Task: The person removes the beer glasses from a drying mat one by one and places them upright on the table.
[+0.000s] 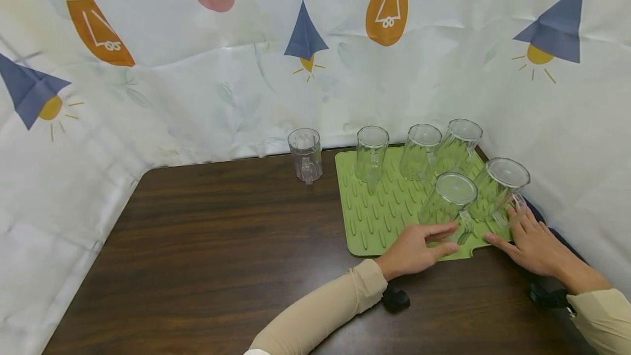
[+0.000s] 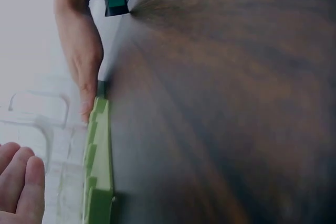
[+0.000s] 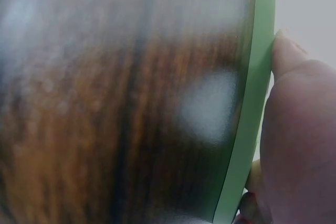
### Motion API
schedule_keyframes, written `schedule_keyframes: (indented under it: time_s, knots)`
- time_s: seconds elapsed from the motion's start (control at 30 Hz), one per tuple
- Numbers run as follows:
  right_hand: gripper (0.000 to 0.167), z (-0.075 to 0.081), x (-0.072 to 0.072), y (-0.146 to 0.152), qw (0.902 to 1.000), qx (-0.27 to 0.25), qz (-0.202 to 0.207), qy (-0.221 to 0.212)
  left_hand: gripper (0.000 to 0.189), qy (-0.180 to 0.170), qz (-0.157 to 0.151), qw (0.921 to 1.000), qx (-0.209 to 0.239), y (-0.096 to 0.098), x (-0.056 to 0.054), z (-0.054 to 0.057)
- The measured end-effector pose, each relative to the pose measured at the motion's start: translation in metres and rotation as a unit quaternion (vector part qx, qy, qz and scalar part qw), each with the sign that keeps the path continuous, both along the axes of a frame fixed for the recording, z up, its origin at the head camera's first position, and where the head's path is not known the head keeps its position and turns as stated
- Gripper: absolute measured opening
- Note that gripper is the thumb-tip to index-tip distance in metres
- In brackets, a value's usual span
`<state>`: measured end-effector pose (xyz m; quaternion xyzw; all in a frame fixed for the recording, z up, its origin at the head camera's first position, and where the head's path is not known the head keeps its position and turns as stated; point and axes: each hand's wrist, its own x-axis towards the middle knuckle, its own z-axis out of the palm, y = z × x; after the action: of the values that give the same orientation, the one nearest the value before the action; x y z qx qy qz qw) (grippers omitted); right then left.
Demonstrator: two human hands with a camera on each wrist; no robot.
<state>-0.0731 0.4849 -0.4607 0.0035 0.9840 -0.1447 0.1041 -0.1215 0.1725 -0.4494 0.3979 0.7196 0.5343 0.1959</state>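
My left hand [image 1: 419, 248] is held beside the front clear glass mug [image 1: 446, 199], its fingers and thumb extended near the handle. In the left wrist view, the left fingers [image 2: 23, 184] are straight, with blurry glass beyond them. My right hand [image 1: 537, 242] rests with spread fingers at the front right corner of the green drying mat [image 1: 367, 229]. Its fingertips are close to the handle of the right-hand glass mug [image 1: 505, 177]; contact cannot be told. Seen from the right wrist, a fingertip [image 3: 286, 51] is at the mat's edge [image 3: 252, 108].
Farther back on the mat stand more glass mugs: one at the left [image 1: 372, 152], one in the middle [image 1: 419, 152] and one at the back right [image 1: 458, 144]. Another glass mug [image 1: 305, 155] stands on the dark wooden table [image 1: 222, 245], left of the mat. Patterned curtains [image 1: 197, 92] enclose the table.
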Motion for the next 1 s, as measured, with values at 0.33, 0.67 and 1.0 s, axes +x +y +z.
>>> schedule_keyframes:
  time_s: [0.33, 0.67, 1.0]
  knots:
    - [0.103, 0.002, 0.000, 0.000, 1.0000, 0.000, -0.001, 0.005, 0.051, 0.020, 0.015, 0.9996, -0.010, 0.011, 0.005, -0.003]
    - [0.102, 0.004, 0.002, -0.003, 0.9998, 0.013, 0.001, 0.012, 0.049, 0.018, 0.020, 0.9996, -0.010, 0.017, 0.011, -0.003]
    - [0.102, 0.004, 0.001, -0.004, 0.9997, 0.020, 0.002, 0.012, 0.045, 0.037, 0.031, 0.9988, 0.012, 0.022, 0.016, -0.004]
